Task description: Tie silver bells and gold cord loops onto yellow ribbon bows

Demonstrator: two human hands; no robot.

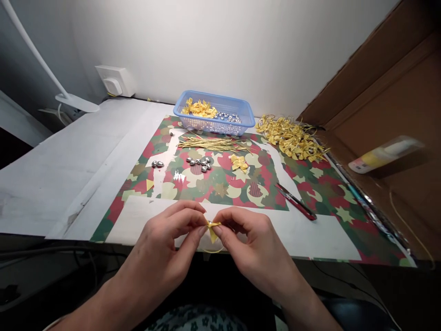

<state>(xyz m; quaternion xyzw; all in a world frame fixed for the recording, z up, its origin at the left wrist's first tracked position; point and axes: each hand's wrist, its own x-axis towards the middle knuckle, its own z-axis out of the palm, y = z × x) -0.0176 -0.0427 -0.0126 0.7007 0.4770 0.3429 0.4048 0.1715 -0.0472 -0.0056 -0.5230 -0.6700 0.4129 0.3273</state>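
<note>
Angled inward, the left hand (168, 241) and right hand (253, 239) converge over the near edge of the desk (69, 184), fingers (193, 215) of both pinching a yellow bow (213, 235). Silver beads (204, 168) lie well beyond; a slim red-and-black tool (305, 210), right.

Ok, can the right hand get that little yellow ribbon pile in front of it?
Probably yes: the yellow ribbon pile lies ahead of the right hand, with only flat sheets between. But that hand is pinching a yellow ribbon piece with the left hand, so it would likely have to let go first.
</note>
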